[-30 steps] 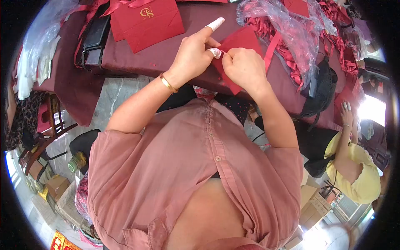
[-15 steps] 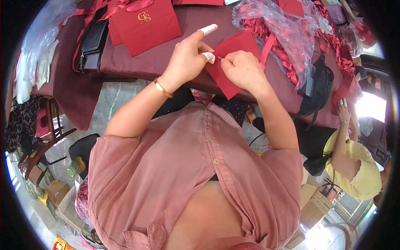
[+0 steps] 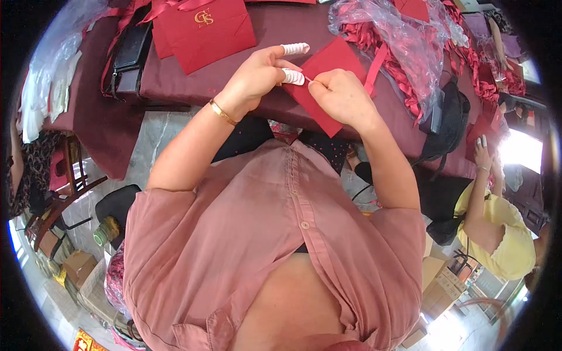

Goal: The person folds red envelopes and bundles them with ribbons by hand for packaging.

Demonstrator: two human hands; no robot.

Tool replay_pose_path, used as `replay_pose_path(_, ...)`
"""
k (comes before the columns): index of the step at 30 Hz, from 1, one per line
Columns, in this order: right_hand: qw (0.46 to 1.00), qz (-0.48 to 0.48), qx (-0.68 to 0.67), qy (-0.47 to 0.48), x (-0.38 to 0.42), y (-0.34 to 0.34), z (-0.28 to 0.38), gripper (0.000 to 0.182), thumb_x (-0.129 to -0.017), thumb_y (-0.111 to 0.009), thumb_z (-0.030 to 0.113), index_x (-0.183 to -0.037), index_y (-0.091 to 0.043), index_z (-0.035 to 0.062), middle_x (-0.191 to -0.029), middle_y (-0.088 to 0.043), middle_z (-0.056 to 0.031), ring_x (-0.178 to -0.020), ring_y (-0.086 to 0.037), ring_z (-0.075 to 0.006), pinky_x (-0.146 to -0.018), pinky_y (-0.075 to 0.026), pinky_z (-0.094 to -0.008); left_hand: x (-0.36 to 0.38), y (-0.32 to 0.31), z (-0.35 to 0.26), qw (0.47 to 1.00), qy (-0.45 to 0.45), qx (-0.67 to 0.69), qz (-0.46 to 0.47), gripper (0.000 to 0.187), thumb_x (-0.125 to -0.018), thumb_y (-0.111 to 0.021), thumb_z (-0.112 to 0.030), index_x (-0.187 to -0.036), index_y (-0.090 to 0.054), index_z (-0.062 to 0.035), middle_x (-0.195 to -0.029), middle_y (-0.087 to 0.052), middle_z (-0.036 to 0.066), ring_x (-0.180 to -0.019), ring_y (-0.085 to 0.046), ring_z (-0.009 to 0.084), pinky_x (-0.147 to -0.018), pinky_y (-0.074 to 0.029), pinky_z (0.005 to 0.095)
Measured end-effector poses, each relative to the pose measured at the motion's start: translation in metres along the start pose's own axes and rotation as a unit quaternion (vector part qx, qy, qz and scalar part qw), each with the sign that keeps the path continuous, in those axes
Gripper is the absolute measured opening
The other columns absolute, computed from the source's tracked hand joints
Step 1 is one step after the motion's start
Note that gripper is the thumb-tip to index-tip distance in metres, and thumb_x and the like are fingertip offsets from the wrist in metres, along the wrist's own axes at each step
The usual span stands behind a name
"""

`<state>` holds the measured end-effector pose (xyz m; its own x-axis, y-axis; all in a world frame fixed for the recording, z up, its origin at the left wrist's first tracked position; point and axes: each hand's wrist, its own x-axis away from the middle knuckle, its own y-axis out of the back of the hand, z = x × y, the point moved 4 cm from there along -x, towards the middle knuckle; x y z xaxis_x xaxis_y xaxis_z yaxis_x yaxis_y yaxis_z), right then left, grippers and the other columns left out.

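A red paper bag [image 3: 338, 58] lies at the table's near edge, one corner jutting past it. Over its left side is my left hand [image 3: 260, 76], with white ribbed covers on two fingers; the upper covered finger points out to the right. The lower covered finger is pressed at one end of a thin pinkish ribbon [image 3: 309, 80]. My right hand [image 3: 345, 96] is closed in a pinch on the ribbon's other end, above the bag. Its fingertips are mostly hidden.
Red bags with gold lettering [image 3: 216, 35] lie at the upper left, beside a black case [image 3: 132, 50]. Clear plastic with red ribbons [image 3: 392, 52] and a black bag [image 3: 448, 123] are on the right. A co-worker in yellow [image 3: 497, 234] is at the far right.
My left hand has turned slightly and its upper covered finger now points more level. The red bag has shifted slightly. My right hand keeps its pinch.
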<state>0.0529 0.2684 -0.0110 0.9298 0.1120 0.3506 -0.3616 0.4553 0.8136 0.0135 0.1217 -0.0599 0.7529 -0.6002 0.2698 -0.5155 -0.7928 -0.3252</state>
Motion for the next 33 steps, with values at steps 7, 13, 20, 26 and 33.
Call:
replay_pose_path(7, 0.999, 0.017, 0.0, -0.044, 0.0, 0.0, -0.003, 0.033, -0.083, -0.049, 0.028, -0.082, -0.071, 0.0033, -0.085, -0.066, -0.0244, -0.086, -0.065, -0.0413, -0.082, -0.05, -0.0492, 0.012, -0.01, -0.005, 0.984, -0.113, -0.133, -0.047, 0.062, -0.081, -0.065, 0.005, -0.139, -0.049, -0.0092, -0.089, -0.067, 0.004, -0.083, -0.059, 0.0086, -0.078, -0.048, 0.0245)
replay_pose_path(13, 0.998, 0.035, 0.017, -0.047, 0.0, -0.004, -0.004, 0.033, -0.083, -0.049, 0.028, -0.083, -0.072, 0.0042, -0.085, -0.067, -0.0239, -0.086, -0.065, -0.0418, -0.082, -0.051, -0.0496, 0.022, -0.018, -0.01, 0.927, -0.205, -0.291, -0.115, 0.066, -0.08, -0.066, 0.004, -0.14, -0.05, -0.018, -0.082, -0.069, 0.004, -0.075, -0.063, 0.0104, -0.072, -0.051, 0.0275)
replay_pose_path(20, 0.974, -0.089, 0.205, 0.031, 0.01, -0.01, 0.016, 0.025, -0.078, -0.057, 0.024, -0.07, -0.071, 0.0044, -0.072, -0.068, -0.0199, -0.068, -0.069, -0.0354, -0.063, -0.055, -0.0469, 0.03, -0.027, -0.014, 0.849, -0.299, -0.4, -0.173, 0.065, -0.076, -0.067, -0.001, -0.136, -0.052, -0.0187, -0.075, -0.067, 0.006, -0.069, -0.065, 0.026, -0.065, -0.052, 0.037)
replay_pose_path(26, 0.943, -0.138, 0.265, 0.146, 0.009, -0.019, 0.013, 0.023, -0.08, -0.057, 0.021, -0.066, -0.066, 0.0057, -0.064, -0.065, -0.0164, -0.059, -0.066, -0.0316, -0.055, -0.053, -0.0445, 0.016, -0.015, -0.001, 0.964, -0.116, -0.21, -0.116, 0.065, -0.079, -0.064, 0.007, -0.139, -0.05, -0.0142, -0.084, -0.067, 0.005, -0.077, -0.062, 0.0084, -0.072, -0.051, 0.0247)
replay_pose_path(33, 0.997, -0.073, 0.011, 0.03, 0.001, -0.006, -0.006, 0.034, -0.085, -0.047, 0.028, -0.081, -0.07, 0.003, -0.082, -0.067, -0.0219, -0.082, -0.065, -0.0406, -0.078, -0.051, -0.0503, 0.016, -0.023, -0.011, 0.893, -0.242, -0.361, -0.114, 0.069, -0.078, -0.067, 0.008, -0.141, -0.047, -0.0128, -0.091, -0.063, 0.003, -0.083, -0.059, 0.0099, -0.076, -0.05, 0.0269)
